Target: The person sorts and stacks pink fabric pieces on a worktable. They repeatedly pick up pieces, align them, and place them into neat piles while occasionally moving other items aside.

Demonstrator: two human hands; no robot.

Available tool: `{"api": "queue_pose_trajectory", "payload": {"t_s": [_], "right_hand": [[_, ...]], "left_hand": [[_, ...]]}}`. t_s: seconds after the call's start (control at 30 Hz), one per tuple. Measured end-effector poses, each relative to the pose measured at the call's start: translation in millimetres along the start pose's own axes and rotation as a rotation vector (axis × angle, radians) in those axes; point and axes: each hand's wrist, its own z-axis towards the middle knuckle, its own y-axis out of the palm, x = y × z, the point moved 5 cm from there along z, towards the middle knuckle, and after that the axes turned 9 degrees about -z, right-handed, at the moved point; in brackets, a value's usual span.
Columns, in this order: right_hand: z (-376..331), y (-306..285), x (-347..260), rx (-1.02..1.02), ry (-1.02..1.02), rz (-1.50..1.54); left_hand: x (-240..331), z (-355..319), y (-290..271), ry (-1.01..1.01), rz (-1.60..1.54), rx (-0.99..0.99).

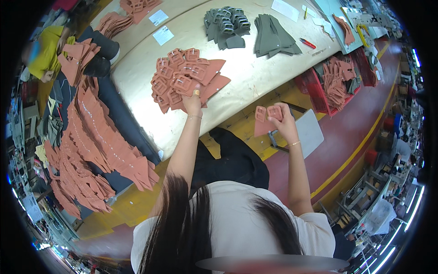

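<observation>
A heap of terracotta fabric pieces with fabric-covered buckles [171,82] lies on the table's near left part. My left hand [192,101] is at the heap's near edge, closed on a buckled piece there, thumb on top and the other fingers hidden beneath. Off the table's front edge, my right hand [285,124] holds up terracotta fabric pieces with two square buckles [268,113], pinched between thumb and fingers.
Grey-green buckled pieces [226,23] and flat grey-green pieces [273,36] lie farther back on the table [141,114]. A red crate [319,93] of terracotta pieces stands at right, near a stool [310,134]. Terracotta strips [102,132] cover the left surface. Someone in yellow [45,52] is at far left.
</observation>
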Motion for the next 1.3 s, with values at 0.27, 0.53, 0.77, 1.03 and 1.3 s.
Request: {"api": "queue_pose_trajectory", "payload": {"t_s": [0.27,0.53,0.77,1.03,1.3], "right_hand": [[-18.8,-8.6,28.6,0.025,0.054,0.108],[-17.0,-6.4,30.0,0.015,0.075,0.158],[2.8,12.8,8.6,-0.041,-0.018,0.087],[7.3,16.4,-10.4,-0.083,-0.020,0.045],[-3.8,19.9,2.4,-0.090,0.021,0.072]], "left_hand": [[-36.2,4.1,83.4,0.245,0.320,-0.309],[72.4,-13.6,6.0,0.557,1.325,0.240],[85.4,0.2,-42.5,0.441,0.984,0.179],[93.2,8.9,-15.0,0.248,1.228,0.115],[138.5,-24.9,62.3,0.422,0.917,-0.221]]}}
